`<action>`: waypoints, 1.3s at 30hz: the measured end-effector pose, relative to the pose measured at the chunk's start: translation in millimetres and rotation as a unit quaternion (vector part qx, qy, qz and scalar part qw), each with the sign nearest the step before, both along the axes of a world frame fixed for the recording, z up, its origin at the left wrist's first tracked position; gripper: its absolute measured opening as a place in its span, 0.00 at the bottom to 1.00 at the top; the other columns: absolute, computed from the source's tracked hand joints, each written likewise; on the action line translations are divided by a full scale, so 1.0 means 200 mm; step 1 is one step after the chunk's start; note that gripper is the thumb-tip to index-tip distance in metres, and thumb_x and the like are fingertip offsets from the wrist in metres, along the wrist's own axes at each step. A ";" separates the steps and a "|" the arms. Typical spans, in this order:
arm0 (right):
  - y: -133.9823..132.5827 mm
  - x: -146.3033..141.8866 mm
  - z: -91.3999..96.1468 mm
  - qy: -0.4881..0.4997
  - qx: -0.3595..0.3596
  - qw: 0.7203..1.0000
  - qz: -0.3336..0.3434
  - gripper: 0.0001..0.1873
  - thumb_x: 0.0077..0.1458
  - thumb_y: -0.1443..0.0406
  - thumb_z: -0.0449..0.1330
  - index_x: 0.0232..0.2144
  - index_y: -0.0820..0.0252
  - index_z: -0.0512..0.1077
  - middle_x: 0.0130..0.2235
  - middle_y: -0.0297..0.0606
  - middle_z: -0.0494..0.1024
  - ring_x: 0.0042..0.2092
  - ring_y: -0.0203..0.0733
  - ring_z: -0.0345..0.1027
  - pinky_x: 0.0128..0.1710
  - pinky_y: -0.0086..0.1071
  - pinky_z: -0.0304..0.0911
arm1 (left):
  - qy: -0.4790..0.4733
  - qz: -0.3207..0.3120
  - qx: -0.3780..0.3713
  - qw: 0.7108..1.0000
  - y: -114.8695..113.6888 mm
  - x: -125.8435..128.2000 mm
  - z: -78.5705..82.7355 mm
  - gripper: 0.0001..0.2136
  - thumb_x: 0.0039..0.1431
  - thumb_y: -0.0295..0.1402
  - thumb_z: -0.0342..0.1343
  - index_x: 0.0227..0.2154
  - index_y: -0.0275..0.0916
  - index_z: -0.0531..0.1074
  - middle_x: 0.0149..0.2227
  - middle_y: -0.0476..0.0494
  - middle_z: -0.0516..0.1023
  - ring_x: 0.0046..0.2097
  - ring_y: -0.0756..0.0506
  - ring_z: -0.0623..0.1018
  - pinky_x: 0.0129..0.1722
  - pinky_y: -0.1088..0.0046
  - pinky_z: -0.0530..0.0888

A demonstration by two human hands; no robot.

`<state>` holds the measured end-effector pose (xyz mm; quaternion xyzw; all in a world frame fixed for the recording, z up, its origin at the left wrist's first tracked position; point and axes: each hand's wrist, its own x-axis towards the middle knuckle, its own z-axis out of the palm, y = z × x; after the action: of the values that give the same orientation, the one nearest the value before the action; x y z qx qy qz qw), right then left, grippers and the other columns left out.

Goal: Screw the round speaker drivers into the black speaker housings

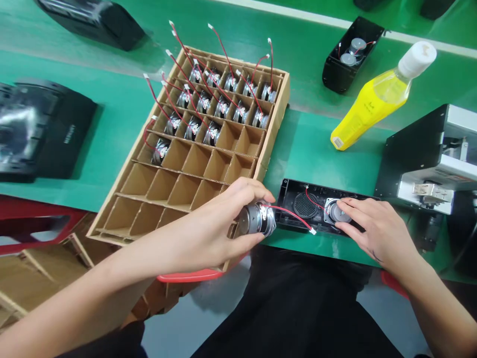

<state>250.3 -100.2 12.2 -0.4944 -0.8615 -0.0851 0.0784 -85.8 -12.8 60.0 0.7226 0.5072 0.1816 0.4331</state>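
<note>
My left hand (227, 223) is closed around a loose speaker driver (257, 220) with a red and black lead ending in a white plug. It hangs just left of a long black speaker housing (285, 211) lying open on the table. A round grille (305, 205) shows bare in the left part of the housing. A second speaker driver (338, 211) sits in the right part, its lead running up to the left. The fingers of my right hand (372, 223) grip this driver from the right. The housing's right end is partly hidden under that hand.
A divided cardboard box (274, 134) with several wired drivers in its back cells stands left of the housing. Behind are a yellow bottle (368, 107) and another black housing (352, 54). A metal-fronted machine (421, 159) stands right. Black casings (70, 129) lie left.
</note>
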 end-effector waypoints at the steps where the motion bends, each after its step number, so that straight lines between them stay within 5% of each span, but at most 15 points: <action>1: 0.00 0.00 0.00 0.000 0.001 1.000 -0.001 0.18 0.72 0.56 0.56 0.51 0.62 0.77 0.53 0.35 0.77 0.46 0.35 0.69 0.46 0.34 0.62 | 0.001 -0.054 -0.024 0.998 0.01 0.00 0.01 0.20 0.48 0.46 0.66 0.44 0.46 0.81 0.45 0.40 0.79 0.40 0.39 0.81 0.42 0.61 0.84; 3: 0.00 0.00 0.00 0.000 0.004 1.000 -0.002 0.17 0.71 0.57 0.58 0.52 0.63 0.77 0.53 0.36 0.77 0.46 0.36 0.69 0.47 0.34 0.63 | 0.006 -0.126 -0.049 0.991 0.01 0.00 0.01 0.21 0.55 0.43 0.61 0.52 0.46 0.78 0.50 0.39 0.78 0.45 0.38 0.81 0.48 0.59 0.82; 8: -0.01 0.00 0.00 0.001 0.007 1.000 -0.003 0.17 0.70 0.57 0.59 0.52 0.64 0.77 0.54 0.36 0.77 0.46 0.36 0.69 0.48 0.35 0.64 | 0.012 -0.119 -0.029 0.992 0.01 -0.04 -0.02 0.21 0.59 0.45 0.62 0.55 0.48 0.74 0.51 0.41 0.79 0.45 0.38 0.84 0.46 0.62 0.84; 21: -0.01 0.00 -0.01 0.011 0.007 1.000 -0.004 0.17 0.69 0.57 0.60 0.52 0.63 0.77 0.55 0.35 0.77 0.46 0.36 0.70 0.47 0.34 0.64 | -0.050 -0.091 -0.150 0.983 0.02 -0.03 0.00 0.20 0.55 0.42 0.63 0.50 0.45 0.78 0.52 0.38 0.80 0.43 0.39 0.85 0.43 0.63 0.85; 39: -0.01 -0.01 -0.01 0.021 0.014 1.000 -0.009 0.17 0.70 0.57 0.59 0.51 0.63 0.77 0.53 0.30 0.77 0.46 0.35 0.68 0.48 0.34 0.63 | -0.025 -0.168 -0.138 0.976 -0.02 -0.08 0.01 0.18 0.68 0.35 0.52 0.59 0.44 0.67 0.58 0.39 0.74 0.48 0.42 0.85 0.45 0.68 0.85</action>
<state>248.8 -103.0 10.0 -0.5027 -0.8539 -0.0874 0.1025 -101.8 -16.6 61.3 0.7261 0.3877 0.0531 0.5654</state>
